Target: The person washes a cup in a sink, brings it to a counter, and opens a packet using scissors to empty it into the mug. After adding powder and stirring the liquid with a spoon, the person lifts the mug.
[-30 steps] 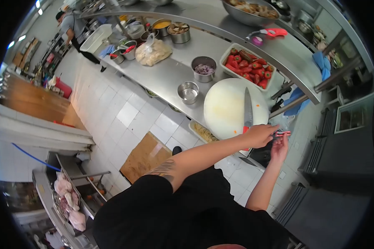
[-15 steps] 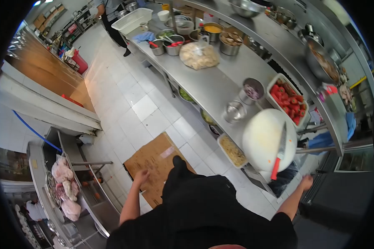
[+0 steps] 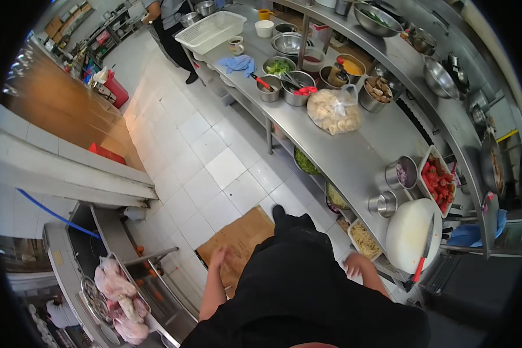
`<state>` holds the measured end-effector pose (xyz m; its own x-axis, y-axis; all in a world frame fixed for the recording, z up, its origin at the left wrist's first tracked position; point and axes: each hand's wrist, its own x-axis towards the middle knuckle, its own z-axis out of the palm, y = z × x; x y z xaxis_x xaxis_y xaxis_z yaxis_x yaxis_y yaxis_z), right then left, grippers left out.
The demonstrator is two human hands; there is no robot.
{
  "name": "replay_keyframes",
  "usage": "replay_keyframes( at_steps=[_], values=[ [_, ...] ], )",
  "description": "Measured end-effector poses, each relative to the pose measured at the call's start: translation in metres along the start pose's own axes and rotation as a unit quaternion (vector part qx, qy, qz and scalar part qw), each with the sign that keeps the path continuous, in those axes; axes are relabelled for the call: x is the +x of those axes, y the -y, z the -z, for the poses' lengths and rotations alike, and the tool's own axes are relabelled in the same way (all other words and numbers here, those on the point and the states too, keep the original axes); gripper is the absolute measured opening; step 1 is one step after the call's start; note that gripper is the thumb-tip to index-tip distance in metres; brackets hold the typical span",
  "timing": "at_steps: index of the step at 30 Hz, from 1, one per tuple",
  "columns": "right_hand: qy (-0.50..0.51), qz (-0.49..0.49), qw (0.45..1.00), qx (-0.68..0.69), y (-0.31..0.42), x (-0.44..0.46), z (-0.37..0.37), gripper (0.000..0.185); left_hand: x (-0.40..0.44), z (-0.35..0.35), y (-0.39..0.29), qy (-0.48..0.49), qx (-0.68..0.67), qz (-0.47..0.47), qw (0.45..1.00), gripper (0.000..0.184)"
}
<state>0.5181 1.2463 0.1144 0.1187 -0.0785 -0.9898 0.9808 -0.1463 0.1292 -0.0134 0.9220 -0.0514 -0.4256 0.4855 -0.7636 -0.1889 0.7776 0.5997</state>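
Apparently, your left hand (image 3: 218, 256) and right hand (image 3: 360, 264) hang empty, fingers loosely spread; the food tub (image 3: 350, 234), lower right, looks stiff, fairly light, best held by its rim.

**Long, Pale-Floored Kitchen Curves into View**

And there's the floor (image 3: 211, 145), pale square tiles running from the near middle right away to the far left, one of them noticeably whiter than its neighbours! Along its right side sweeps the long steel worktable (image 3: 383, 142), with a steel upper shelf (image 3: 446, 113) riding above it. Look left: a white ledge (image 3: 69, 153), and beyond it a big brown panel (image 3: 69, 107), catching a warm glow! Far left, crowded shelving (image 3: 113, 40), details too small to tell. Near left, a steel unit (image 3: 109, 232); near right, dark grey equipment (image 3: 464, 284).
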Motion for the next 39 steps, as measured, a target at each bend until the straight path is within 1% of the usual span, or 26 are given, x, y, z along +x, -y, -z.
replay_keyframes(
  at_steps=[2, 3, 4, 6, 8, 9, 10, 12, 13, 15, 17, 19, 21, 22, 23, 24, 25, 26, 27, 28, 29, 30, 31, 33, 37, 39],
  values=[
    [-0.148, 0.083, 0.98, -0.107, 0.098, -0.075, 0.057, 0.04, 0.018, 0.032, -0.115, -0.147, 0.178, -0.112, 0.967, 0.046],
    [-0.213, 0.194, 0.945, -0.154, 0.144, -0.109, 0.087, 0.036, 0.048, 0.05, -0.134, -0.146, 0.18, -0.116, 0.966, 0.046],
    [-0.295, 0.258, 0.907, -0.151, 0.192, -0.145, 0.107, 0.038, 0.082, 0.07, -0.148, -0.162, 0.114, -0.148, 0.969, 0.046],
    [-0.352, 0.372, 0.833, -0.208, 0.284, -0.179, 0.16, 0.038, 0.106, 0.093, -0.179, -0.172, 0.049, -0.176, 0.968, 0.046],
    [-0.415, 0.432, 0.76, -0.251, 0.375, -0.228, 0.193, 0.03, 0.089, 0.103, -0.215, -0.128, -0.146, -0.076, 0.978, 0.046],
    [-0.448, 0.476, 0.708, -0.269, 0.416, -0.231, 0.21, 0.029, 0.097, 0.11, -0.205, -0.122, -0.133, -0.062, 0.982, 0.044],
    [-0.398, 0.52, 0.722, -0.224, 0.456, -0.256, 0.219, 0.027, 0.124, 0.118, -0.161, -0.113, -0.094, -0.086, 0.985, 0.039],
    [-0.331, 0.583, 0.723, -0.165, 0.533, -0.29, 0.243, 0.024, 0.118, 0.123, -0.121, -0.126, 0.054, -0.053, 0.989, 0.044],
    [-0.365, 0.638, 0.649, -0.194, 0.568, -0.29, 0.26, 0.024, 0.114, 0.127, -0.097, -0.127, 0.154, -0.026, 0.98, 0.046],
    [-0.375, 0.627, 0.659, -0.181, 0.631, -0.302, 0.291, 0.023, 0.116, 0.137, -0.074, -0.086, 0.246, 0.028, 0.965, 0.044],
    [-0.385, 0.615, 0.669, -0.159, 0.683, -0.309, 0.329, 0.023, 0.129, 0.154, -0.07, -0.035, 0.265, 0.05, 0.962, 0.041],
    [-0.489, 0.546, 0.667, -0.133, 0.721, -0.31, 0.371, 0.022, 0.158, 0.181, -0.075, 0.004, 0.277, 0.047, 0.96, 0.04],
    [-0.539, 0.541, 0.645, -0.038, 0.743, -0.297, 0.423, 0.02, 0.203, 0.22, -0.089, 0.027, 0.288, 0.026, 0.957, 0.038],
    [-0.514, 0.525, 0.676, 0.05, 0.751, -0.288, 0.455, 0.018, 0.228, 0.24, -0.094, 0.035, 0.298, 0.009, 0.954, 0.038],
    [-0.498, 0.518, 0.686, 0.116, 0.754, -0.28, 0.487, 0.02, 0.257, 0.262, -0.101, 0.037, 0.31, -0.015, 0.95, 0.038],
    [-0.523, 0.519, 0.646, 0.2, 0.757, -0.267, 0.518, 0.022, 0.3, 0.29, -0.101, 0.032, 0.324, -0.072, 0.943, 0.038],
    [-0.544, 0.457, 0.658, 0.249, 0.758, -0.254, 0.563, 0.022, 0.342, 0.316, -0.103, 0.03, 0.352, -0.149, 0.924, 0.038],
    [-0.586, 0.408, 0.637, 0.288, 0.755, -0.255, 0.59, 0.022, 0.371, 0.339, -0.12, 0.016, 0.409, -0.303, 0.86, 0.038],
    [-0.628, 0.399, 0.608, 0.276, 0.746, -0.257, 0.613, 0.026, 0.412, 0.363, -0.152, -0.058, 0.282, -0.166, 0.943, 0.036],
    [-0.645, 0.365, 0.585, 0.33, 0.736, -0.234, 0.658, 0.029, 0.377, 0.381, -0.295, -0.101, 0.112, -0.127, 0.98, 0.036],
    [-0.659, 0.328, 0.558, 0.383, 0.728, -0.213, 0.701, 0.032, 0.378, 0.393, -0.387, -0.16, 0.13, -0.073, 0.976, 0.036],
    [-0.709, 0.226, 0.582, 0.328, 0.725, -0.223, 0.718, 0.035, 0.381, 0.402, -0.457, -0.172, 0.023, -0.072, 0.982, 0.037],
    [-0.748, 0.121, 0.595, 0.268, 0.719, -0.229, 0.734, 0.039, 0.395, 0.413, -0.497, -0.167, -0.036, -0.129, 0.977, 0.038],
    [-0.841, 0.154, 0.495, 0.157, 0.685, -0.17, 0.811, 0.045, 0.39, 0.408, -0.597, -0.152, -0.104, -0.159, 0.97, 0.04],
    [-0.77, 0.119, 0.613, 0.133, 0.702, -0.176, 0.841, 0.054, 0.395, 0.373, -0.695, -0.162, -0.1, -0.185, 0.964, 0.036],
    [-0.699, 0.029, 0.697, 0.157, 0.689, -0.155, 0.876, 0.055, 0.407, 0.355, -0.717, -0.082, -0.078, -0.241, 0.964, 0.03]
  ],
)
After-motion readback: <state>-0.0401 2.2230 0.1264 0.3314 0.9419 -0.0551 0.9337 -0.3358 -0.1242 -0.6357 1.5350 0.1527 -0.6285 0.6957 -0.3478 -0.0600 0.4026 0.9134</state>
